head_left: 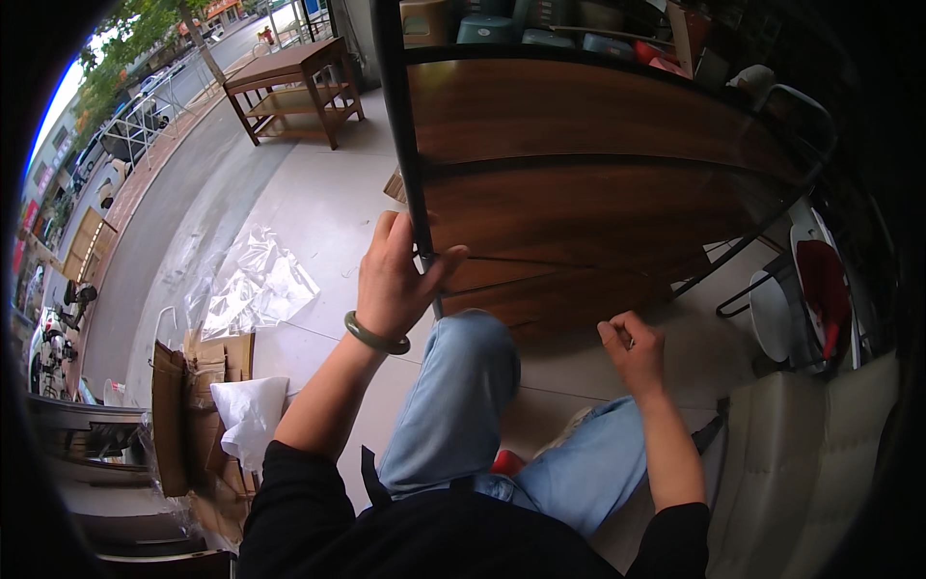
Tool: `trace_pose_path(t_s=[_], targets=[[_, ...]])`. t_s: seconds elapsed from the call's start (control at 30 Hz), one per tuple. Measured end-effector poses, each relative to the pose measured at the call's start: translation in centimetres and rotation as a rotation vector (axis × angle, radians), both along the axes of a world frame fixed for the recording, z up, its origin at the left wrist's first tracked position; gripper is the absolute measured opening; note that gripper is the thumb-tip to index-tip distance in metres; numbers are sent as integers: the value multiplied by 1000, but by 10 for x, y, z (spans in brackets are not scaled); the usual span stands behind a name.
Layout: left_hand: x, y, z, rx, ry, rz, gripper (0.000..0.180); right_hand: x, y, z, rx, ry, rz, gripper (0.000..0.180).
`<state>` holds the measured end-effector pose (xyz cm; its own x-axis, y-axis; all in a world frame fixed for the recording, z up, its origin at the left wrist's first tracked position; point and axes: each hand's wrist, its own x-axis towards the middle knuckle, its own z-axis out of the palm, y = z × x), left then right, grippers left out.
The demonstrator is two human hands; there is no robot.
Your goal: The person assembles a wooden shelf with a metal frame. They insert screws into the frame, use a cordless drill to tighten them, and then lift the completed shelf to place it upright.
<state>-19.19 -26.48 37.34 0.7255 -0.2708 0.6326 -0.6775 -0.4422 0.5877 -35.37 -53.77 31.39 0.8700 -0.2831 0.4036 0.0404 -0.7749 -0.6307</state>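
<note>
A large frame of black metal tube [397,106] with dark brown wood-grain panels [579,212] stands upright before my knees. My left hand [391,265], with a green bangle on its wrist, is wrapped round the upright tube at the frame's left edge, near its lower end. My right hand [637,349] is in the air above my right thigh, apart from the panels. Its fingers are curled together against the thumb, and whatever may be between them is too small to make out. Thin dark rods [531,261] cross the lowest panel.
A brown wooden table with shelves [289,82] stands at the far left. Clear plastic wrap [256,285], a white pillow-like packet [251,410] and torn cardboard [172,415] lie at left. Folded chairs [820,289] and a pale padded seat [801,454] crowd the right. Stools [487,29] stand behind.
</note>
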Motion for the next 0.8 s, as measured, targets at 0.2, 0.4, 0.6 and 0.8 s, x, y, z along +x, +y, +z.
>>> trace_pose_path(t_s=[0.2, 0.4, 0.6, 0.8], targets=[[2, -1, -3, 10, 26, 48, 16, -3, -13, -16, -22, 59, -29, 17], [9, 2, 6, 156, 7, 79, 19, 13, -16, -19, 83, 161, -57, 19], [42, 17, 1, 107, -124, 86, 15, 13, -18, -16, 10, 145, -36, 19], [115, 57, -5, 123, -27, 161, 17, -23, -53, -2, -5, 163, -101, 22]])
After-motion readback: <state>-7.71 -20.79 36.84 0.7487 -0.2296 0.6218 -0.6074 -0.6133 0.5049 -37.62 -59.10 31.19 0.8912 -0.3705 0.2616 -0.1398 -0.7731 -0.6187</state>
